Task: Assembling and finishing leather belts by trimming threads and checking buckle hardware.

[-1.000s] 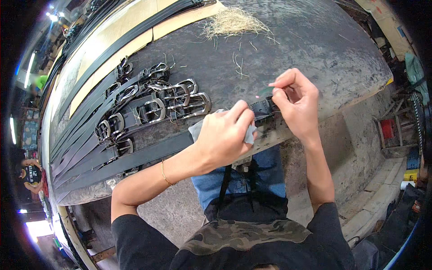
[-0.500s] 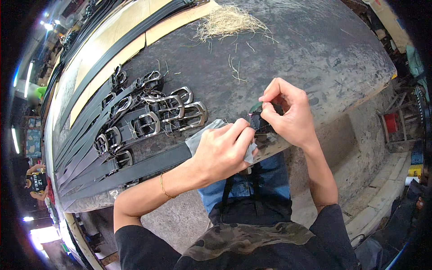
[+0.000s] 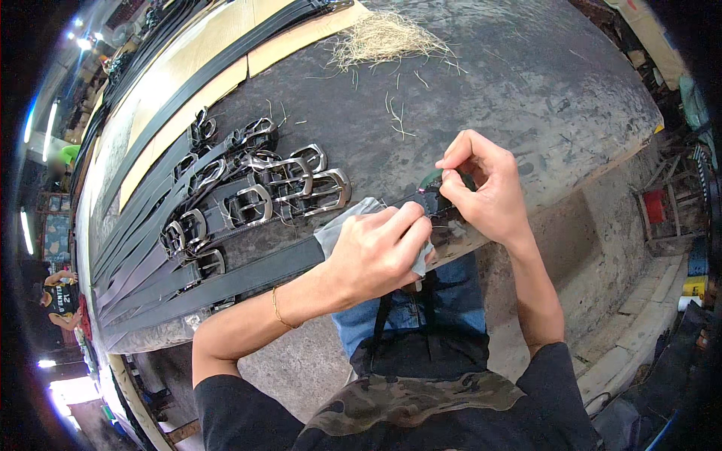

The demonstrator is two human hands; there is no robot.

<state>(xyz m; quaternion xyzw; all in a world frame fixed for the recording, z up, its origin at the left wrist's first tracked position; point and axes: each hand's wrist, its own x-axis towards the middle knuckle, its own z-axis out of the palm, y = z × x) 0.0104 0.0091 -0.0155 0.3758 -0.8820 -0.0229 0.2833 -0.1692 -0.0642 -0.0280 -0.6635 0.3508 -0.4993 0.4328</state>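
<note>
My left hand (image 3: pixel 380 248) is closed around the end of a black leather belt (image 3: pixel 259 278), with a crumpled grey cloth (image 3: pixel 331 229) caught under its fingers. Just to the right, my right hand (image 3: pixel 485 192) pinches thumb and forefinger together over the belt's dark end piece (image 3: pixel 427 201). Whatever sits between those fingertips is too small to make out. A dark green piece (image 3: pixel 432 179) shows beside the fingertips; its kind is unclear. Left of my hands lie several black belts with metal buckles (image 3: pixel 248 207), piled on the dark worktable (image 3: pixel 511 83).
A heap of pale straw-like trimmings (image 3: pixel 391 37) lies at the far side, with loose strands nearer me. Long black straps (image 3: pixel 218 64) rest on tan sheets (image 3: pixel 282 46) at the far left. Beyond the table's left end is another person (image 3: pixel 62 301). A stool (image 3: pixel 665 207) stands at right.
Both hands keep almost the same place and grip. More of the green piece shows by my right fingertips, and the view has shifted slightly.
</note>
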